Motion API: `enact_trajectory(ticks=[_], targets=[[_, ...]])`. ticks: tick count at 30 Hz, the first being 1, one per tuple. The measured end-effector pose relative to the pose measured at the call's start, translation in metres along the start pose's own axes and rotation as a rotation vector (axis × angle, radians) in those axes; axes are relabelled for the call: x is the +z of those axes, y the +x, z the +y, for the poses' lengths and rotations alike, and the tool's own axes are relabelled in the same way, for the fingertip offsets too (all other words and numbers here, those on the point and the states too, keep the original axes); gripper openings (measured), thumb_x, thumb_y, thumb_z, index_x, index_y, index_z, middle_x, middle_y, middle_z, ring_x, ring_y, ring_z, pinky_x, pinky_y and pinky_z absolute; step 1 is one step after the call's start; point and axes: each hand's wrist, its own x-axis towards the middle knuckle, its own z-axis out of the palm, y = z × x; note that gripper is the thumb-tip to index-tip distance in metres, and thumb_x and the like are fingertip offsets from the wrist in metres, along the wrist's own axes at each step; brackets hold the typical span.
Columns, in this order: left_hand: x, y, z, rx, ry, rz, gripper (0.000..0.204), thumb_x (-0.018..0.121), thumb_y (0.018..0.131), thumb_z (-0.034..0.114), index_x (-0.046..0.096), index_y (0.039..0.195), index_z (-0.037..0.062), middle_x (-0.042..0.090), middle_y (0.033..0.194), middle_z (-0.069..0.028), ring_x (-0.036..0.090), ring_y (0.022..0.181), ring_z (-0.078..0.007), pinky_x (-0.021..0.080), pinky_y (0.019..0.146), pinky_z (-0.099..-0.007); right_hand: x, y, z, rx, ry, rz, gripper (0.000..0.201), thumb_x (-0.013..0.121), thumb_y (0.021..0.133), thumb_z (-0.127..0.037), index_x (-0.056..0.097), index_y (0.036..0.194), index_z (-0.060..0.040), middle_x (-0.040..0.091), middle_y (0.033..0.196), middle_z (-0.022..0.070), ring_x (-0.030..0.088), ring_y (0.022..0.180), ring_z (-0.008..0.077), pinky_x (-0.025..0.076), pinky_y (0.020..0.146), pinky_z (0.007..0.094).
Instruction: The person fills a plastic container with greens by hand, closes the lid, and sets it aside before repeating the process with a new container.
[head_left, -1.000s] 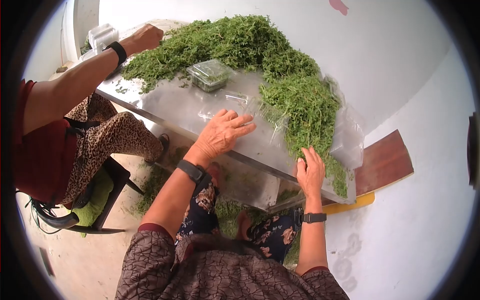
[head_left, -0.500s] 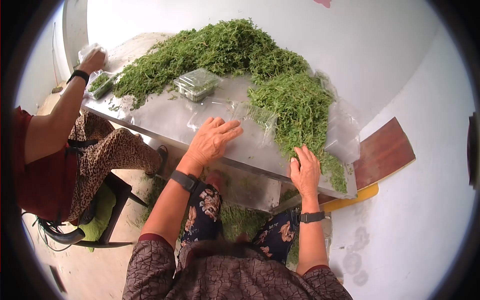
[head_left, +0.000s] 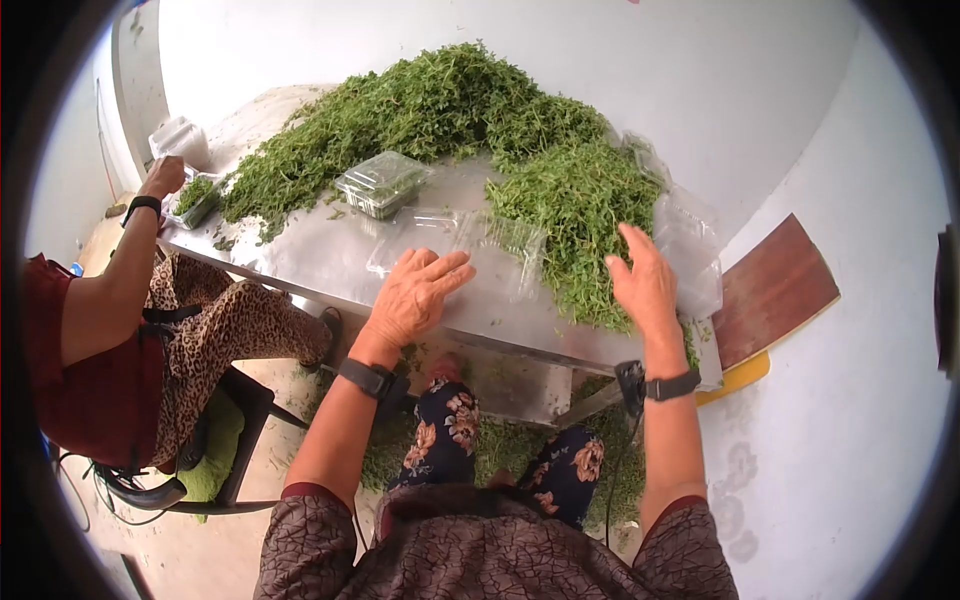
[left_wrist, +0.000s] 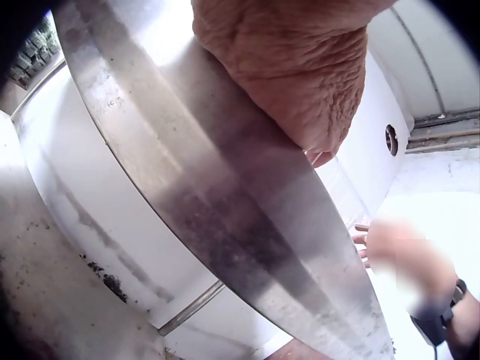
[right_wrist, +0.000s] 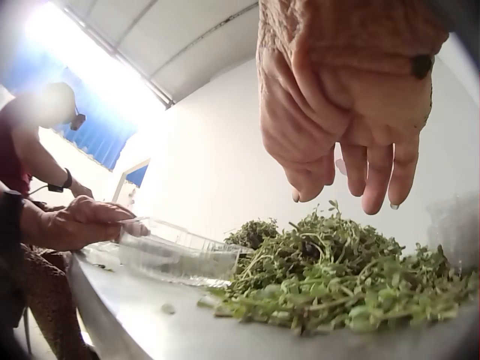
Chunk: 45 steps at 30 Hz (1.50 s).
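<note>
One left hand (head_left: 412,298) loose by one open container (head_left: 510,245); right hand (head_left: 647,285) wide over greens (head_left: 570,205).

My right hand (head_left: 648,285) has lifted away from the lower end of the greens (head_left: 565,200) by the table's near edge, where its fingers lay half a second ago, and now hangs above the right part of the heap, fingers reaching forward and thumb spread apart. I've turned that wrist too, so the black device (head_left: 630,388) on its inner side shows plainly. At my left, the other person's hand (head_left: 165,177) has gone from the heap's far left edge to the white stack (head_left: 180,142), then drawn back beside the filled box (head_left: 196,200).
</note>
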Motion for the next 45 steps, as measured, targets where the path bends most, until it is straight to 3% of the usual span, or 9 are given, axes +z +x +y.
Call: enact_trajectory(ticks=[11,17,19,24,29,34,40,41,45], targets=[[0.000,-0.001,-0.001,-0.026,-0.045,0.004,0.034,0.053,0.074,0.004,0.061,0.107,0.0094,0.060,0.115,-0.0028,0.053,0.085,-0.0247,0.046,0.081,-0.0347,0.021,0.087,-0.003,0.096,-0.172,-0.242,0.054,0.067,0.080,-0.027,0.051,0.126,-0.0053,0.063,0.110,0.0159,0.059,0.102,0.0351,0.046,0.087,0.0451],[0.000,-0.001,-0.001,-0.029,-0.053,0.020,0.035,0.053,0.074,0.003,0.060,0.108,0.0086,0.060,0.115,-0.0035,0.053,0.084,-0.0253,0.047,0.079,-0.0350,0.050,0.100,0.020,-0.092,-0.340,-0.116,0.019,0.062,0.077,-0.016,0.068,0.093,-0.0081,0.066,0.080,0.0179,0.064,0.077,0.0357,0.051,0.073,0.0427],[0.000,-0.001,0.000,-0.036,-0.060,0.025,0.036,0.053,0.073,0.002,0.060,0.108,0.0083,0.060,0.115,-0.0036,0.053,0.084,-0.0254,0.047,0.079,-0.0349,0.045,0.102,0.022,-0.062,-0.092,0.097,0.012,0.059,0.076,-0.011,0.069,0.077,-0.0063,0.065,0.074,0.0196,0.064,0.070,0.0351,0.051,0.067,0.0418],[-0.001,-0.001,0.001,-0.051,-0.070,0.023,0.038,0.054,0.071,0.000,0.060,0.108,0.0075,0.059,0.116,-0.0039,0.053,0.085,-0.0255,0.047,0.080,-0.0347,0.021,0.114,0.027,0.045,0.154,0.189,0.011,0.060,0.076,-0.011,0.069,0.077,-0.0048,0.065,0.072,0.0178,0.064,0.070,0.0336,0.050,0.068,0.0396],[-0.001,-0.002,0.002,-0.057,-0.061,0.007,0.039,0.055,0.070,-0.001,0.060,0.108,0.0078,0.059,0.116,-0.0038,0.054,0.085,-0.0254,0.047,0.081,-0.0345,0.011,0.103,0.020,0.231,-0.018,-0.114,0.033,0.064,0.080,-0.028,0.066,0.104,-0.0050,0.067,0.094,0.0196,0.064,0.090,0.0336,0.049,0.080,0.0406],[0.000,-0.003,0.000,-0.053,-0.059,0.020,0.038,0.055,0.071,-0.001,0.060,0.107,0.0078,0.058,0.116,-0.0040,0.054,0.085,-0.0253,0.047,0.081,-0.0343,0.010,0.085,-0.011,0.152,-0.218,-0.247,0.064,0.066,0.078,-0.042,0.051,0.126,-0.0024,0.063,0.108,0.0225,0.059,0.104,0.0356,0.046,0.089,0.0431],[0.001,-0.004,-0.002,-0.047,-0.064,0.017,0.038,0.055,0.071,-0.001,0.060,0.108,0.0074,0.058,0.116,-0.0046,0.054,0.086,-0.0253,0.046,0.082,-0.0344,0.039,0.082,-0.001,0.020,-0.387,-0.263,0.038,0.068,0.077,-0.033,0.060,0.092,0.0016,0.066,0.087,0.0198,0.064,0.085,0.0361,0.049,0.078,0.0455],[0.002,-0.004,-0.002,-0.043,-0.069,0.008,0.038,0.055,0.071,-0.001,0.059,0.108,0.0074,0.058,0.116,-0.0049,0.053,0.086,-0.0255,0.046,0.082,-0.0344,0.046,0.079,0.010,-0.089,-0.347,-0.145,0.021,0.066,0.075,-0.020,0.059,0.076,-0.0010,0.063,0.074,0.0199,0.062,0.075,0.0381,0.049,0.071,0.0469],[0.002,-0.004,-0.002,-0.044,-0.073,0.018,0.039,0.055,0.071,-0.001,0.059,0.108,0.0072,0.058,0.116,-0.0055,0.053,0.086,-0.0259,0.046,0.082,-0.0344,0.045,0.082,0.022,-0.119,-0.189,0.080,0.008,0.058,0.069,-0.009,0.056,0.068,-0.0012,0.059,0.068,0.0223,0.058,0.067,0.0409,0.048,0.062,0.0458]])
